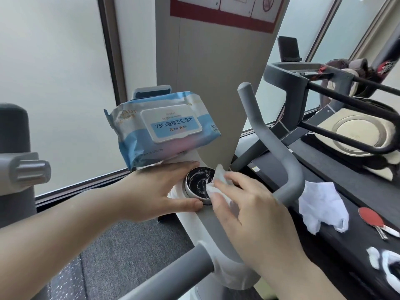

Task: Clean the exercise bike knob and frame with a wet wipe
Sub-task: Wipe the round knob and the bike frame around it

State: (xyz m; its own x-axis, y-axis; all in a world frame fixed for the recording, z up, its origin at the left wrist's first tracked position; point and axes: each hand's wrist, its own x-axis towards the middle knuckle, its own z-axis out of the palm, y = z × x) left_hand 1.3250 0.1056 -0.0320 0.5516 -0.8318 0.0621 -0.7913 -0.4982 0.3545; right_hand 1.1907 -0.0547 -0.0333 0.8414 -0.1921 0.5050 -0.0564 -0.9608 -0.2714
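Head camera is looking down at the white frame [207,226] of the exercise bike, where the round knob [198,182] is sitting on top, its black face streaked with white smears. The right hand [255,215] is pressing a wet wipe [218,187] against the right side of the knob; the fingers are curling over the crumpled wipe and pinching it, and part of the wipe is hidden under them. The left hand [160,189] is lying on the frame just to the left of the knob, with the fingers straight and together above it and the thumb stretching along below, so the knob is sitting between them; whether they are really touching its rim is hard to tell. A blue pack of wipes [160,128] is resting tilted on the console just behind the left hand, with its lid closed. A grey handlebar [275,144] is curving up on the right of the knob. Further right, a used white wipe [322,206] is lying on a dark surface near a red table tennis paddle [372,217].
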